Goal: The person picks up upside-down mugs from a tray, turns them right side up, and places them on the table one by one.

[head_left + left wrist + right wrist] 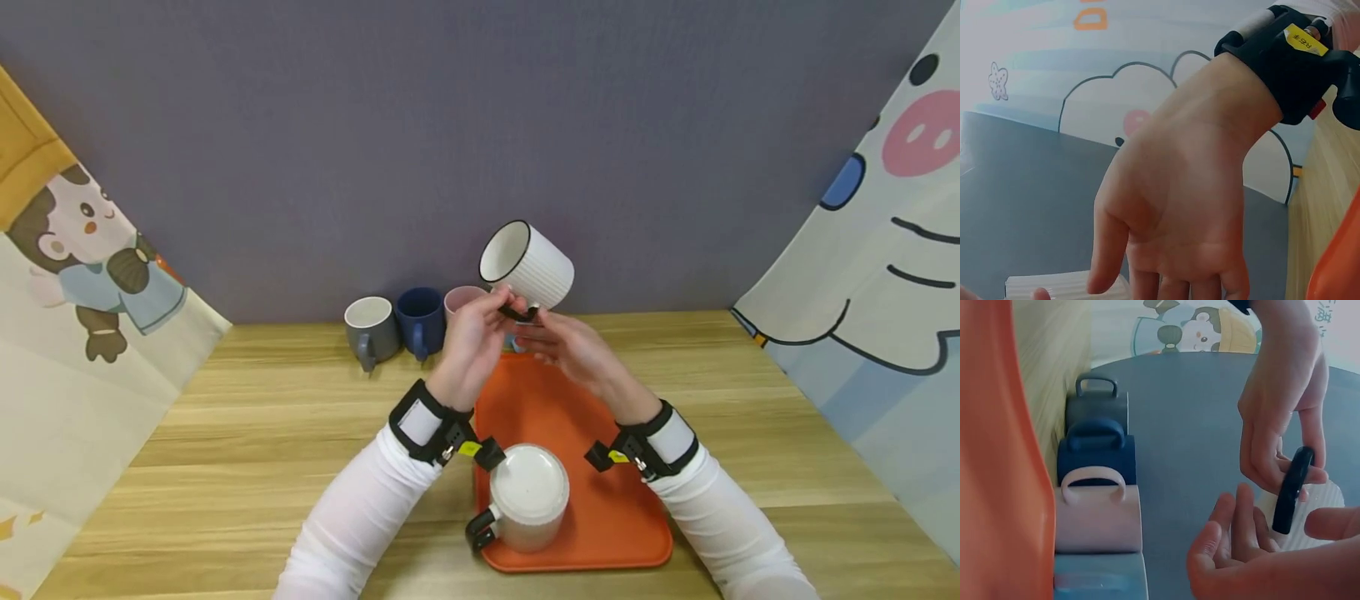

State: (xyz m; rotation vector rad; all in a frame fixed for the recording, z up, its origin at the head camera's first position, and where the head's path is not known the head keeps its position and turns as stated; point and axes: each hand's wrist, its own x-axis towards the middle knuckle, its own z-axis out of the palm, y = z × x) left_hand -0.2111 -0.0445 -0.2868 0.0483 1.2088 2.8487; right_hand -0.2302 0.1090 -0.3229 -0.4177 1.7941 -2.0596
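A white ribbed mug [542, 271] with a black rim is held tilted above the far end of the orange tray, its mouth facing up and left. My left hand [480, 333] pinches its black handle [1293, 490] near one end. My right hand [573, 350] is beside the handle's other end, thumb close to the mug wall; contact is unclear. Its fingers extend loosely beneath, as the right wrist view shows. A second white mug [531, 492] with a black handle stands upside down on the orange tray [615, 525], near its front.
Along the back wall stand a grey mug [371, 329], a dark blue mug [420, 317], a pink mug [1100, 519] and a light blue mug [1100, 575]. They line up beyond the tray's far left. Printed cloth walls [862, 275] flank the wooden table [300, 433].
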